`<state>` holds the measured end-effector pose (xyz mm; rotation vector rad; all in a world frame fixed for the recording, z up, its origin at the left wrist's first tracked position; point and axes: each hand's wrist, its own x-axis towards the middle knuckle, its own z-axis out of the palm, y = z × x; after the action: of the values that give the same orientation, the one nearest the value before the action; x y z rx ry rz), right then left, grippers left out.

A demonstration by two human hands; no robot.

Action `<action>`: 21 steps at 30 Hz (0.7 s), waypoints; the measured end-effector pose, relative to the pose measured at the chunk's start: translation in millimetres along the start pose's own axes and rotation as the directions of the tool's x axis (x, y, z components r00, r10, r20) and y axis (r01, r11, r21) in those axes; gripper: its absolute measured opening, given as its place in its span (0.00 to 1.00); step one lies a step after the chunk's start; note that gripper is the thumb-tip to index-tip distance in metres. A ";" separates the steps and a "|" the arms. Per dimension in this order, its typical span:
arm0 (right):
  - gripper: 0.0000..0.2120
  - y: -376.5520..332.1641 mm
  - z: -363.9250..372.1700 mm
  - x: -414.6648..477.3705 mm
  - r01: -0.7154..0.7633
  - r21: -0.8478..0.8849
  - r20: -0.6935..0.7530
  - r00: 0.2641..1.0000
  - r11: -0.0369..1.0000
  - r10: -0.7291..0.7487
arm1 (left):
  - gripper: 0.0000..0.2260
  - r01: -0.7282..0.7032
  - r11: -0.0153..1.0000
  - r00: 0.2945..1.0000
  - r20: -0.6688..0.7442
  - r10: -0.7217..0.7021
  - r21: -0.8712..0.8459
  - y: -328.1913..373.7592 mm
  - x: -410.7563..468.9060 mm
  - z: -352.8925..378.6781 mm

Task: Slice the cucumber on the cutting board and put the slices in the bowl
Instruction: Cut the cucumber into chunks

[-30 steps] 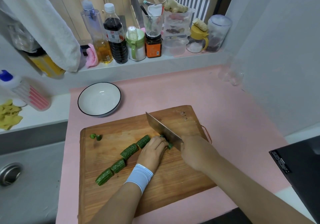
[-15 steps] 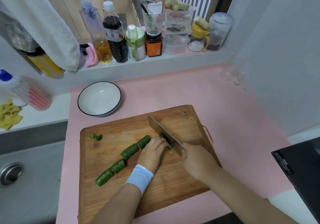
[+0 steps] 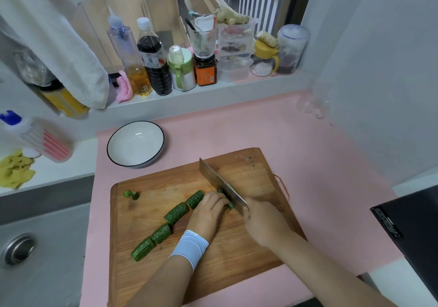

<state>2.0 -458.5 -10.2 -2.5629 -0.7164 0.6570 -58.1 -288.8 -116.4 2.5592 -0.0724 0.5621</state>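
Observation:
A wooden cutting board [image 3: 237,271] lies on the pink mat. Several cut cucumber chunks [image 3: 176,213] lie in a diagonal row on it, and two small end bits [image 3: 131,194] sit near its far left corner. My left hand [image 3: 208,211] curls over the right end of the cucumber, hiding most of that piece. My right hand [image 3: 263,223] grips the handle of a cleaver [image 3: 220,184], whose blade stands edge-down against my left fingers, with small green pieces [image 3: 230,204] beside it. An empty white bowl [image 3: 135,143] with a dark rim sits beyond the board's left corner.
Bottles and jars [image 3: 154,64] crowd the window ledge behind the mat. A white towel [image 3: 59,45] hangs at upper left. A sink [image 3: 19,252] lies to the left, a black appliance [image 3: 412,230] at the right edge, and a clear glass [image 3: 315,107] near the right wall.
The cleaver and my right hand have shifted slightly between cuts at the cucumber's right end. My left hand and the cut chunks stay where they were.

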 end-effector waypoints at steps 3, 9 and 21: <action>0.12 0.2 -6.8 5.7 -0.054 0.077 0.044 0.998 0.996 0.051 | 0.07 -0.007 0.999 1.000 0.018 0.006 0.037 3.0 3.5 -3.9; 0.14 -4.2 -37.1 23.0 -0.063 0.220 -0.048 0.996 0.973 0.076 | 0.09 -0.113 0.981 0.981 0.174 0.086 0.157 -0.6 22.1 -11.6; 0.12 -12.6 -51.5 54.7 -0.084 0.206 -0.152 0.982 0.975 0.116 | 0.17 -0.058 0.958 0.950 0.309 -0.032 0.280 -50.8 68.9 -57.1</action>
<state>66.2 -430.4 19.8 -2.4449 -0.4458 0.5135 -8.8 -212.6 -68.0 2.9140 -0.1262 0.1749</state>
